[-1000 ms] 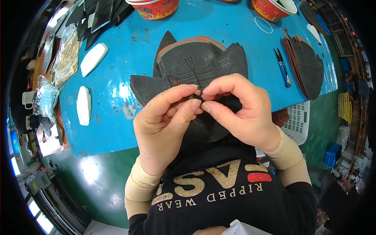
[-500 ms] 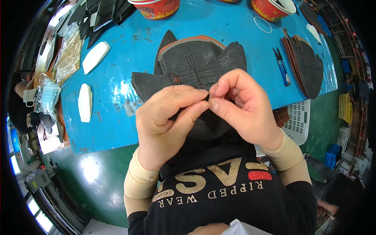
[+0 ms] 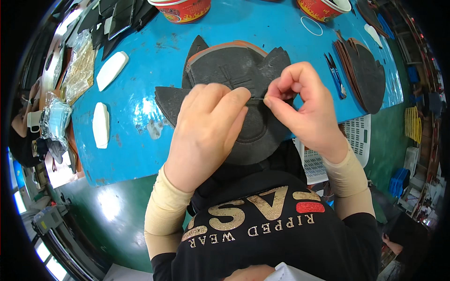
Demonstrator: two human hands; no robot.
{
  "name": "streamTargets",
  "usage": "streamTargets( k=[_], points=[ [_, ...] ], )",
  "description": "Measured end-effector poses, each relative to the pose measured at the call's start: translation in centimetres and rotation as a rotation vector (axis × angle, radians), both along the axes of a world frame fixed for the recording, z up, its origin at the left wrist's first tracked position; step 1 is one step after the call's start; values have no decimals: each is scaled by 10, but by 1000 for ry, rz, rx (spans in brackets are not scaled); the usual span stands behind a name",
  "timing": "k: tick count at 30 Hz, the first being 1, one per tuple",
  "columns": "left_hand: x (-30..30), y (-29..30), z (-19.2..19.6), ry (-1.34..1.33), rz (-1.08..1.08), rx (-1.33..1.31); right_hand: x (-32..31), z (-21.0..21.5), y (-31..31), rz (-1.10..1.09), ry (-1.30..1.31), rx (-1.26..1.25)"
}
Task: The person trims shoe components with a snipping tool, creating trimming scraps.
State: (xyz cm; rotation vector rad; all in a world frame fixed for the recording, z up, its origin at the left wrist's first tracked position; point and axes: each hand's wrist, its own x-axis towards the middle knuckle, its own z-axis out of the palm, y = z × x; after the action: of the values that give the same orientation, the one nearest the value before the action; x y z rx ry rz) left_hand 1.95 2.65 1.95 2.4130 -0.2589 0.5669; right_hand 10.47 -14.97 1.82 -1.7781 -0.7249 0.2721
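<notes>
Head | thin strand (image 3: pixel 257 99) | stretched between left fingers (image 3: pixel 239 97) and right fingers (image 3: pixel 280 107)

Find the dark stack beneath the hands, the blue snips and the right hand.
Dark stack (image 3: pixel 211 70): head view, top piece.
Blue snips (image 3: pixel 337 81): head view, handle.
Right hand (image 3: pixel 315 114): head view, middle of hand.

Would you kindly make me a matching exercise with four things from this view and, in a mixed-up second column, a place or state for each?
Column one
1. Left hand and right hand
2. Blue-handled snips
3. White basket
4. Two white oblong pieces

Column two
A. Lower than the blue table, to the right
B. On the table's left part
C. Fingertips apart, with a thin strand between them
D. Just left of the layered stack on the table's right part

Right pairs: 1-C; 2-D; 3-A; 4-B
</notes>
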Motion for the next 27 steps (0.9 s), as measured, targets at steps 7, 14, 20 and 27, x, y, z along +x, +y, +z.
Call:
streamTargets(
  k=[7,14,20,27],
  points=[
    [17,-3,-6,4,-28,72,1,-8,1,-53,-184,-60],
    [24,-12,18,161,-46,337,5,-5,3,-56,-215,-97],
    [26,-3,2,124,-90,252,4,-5,2,-64,-172,-90],
    [15,14,4,164,-45,-309,2,-3,4,-17,-130,-131]
  ],
)
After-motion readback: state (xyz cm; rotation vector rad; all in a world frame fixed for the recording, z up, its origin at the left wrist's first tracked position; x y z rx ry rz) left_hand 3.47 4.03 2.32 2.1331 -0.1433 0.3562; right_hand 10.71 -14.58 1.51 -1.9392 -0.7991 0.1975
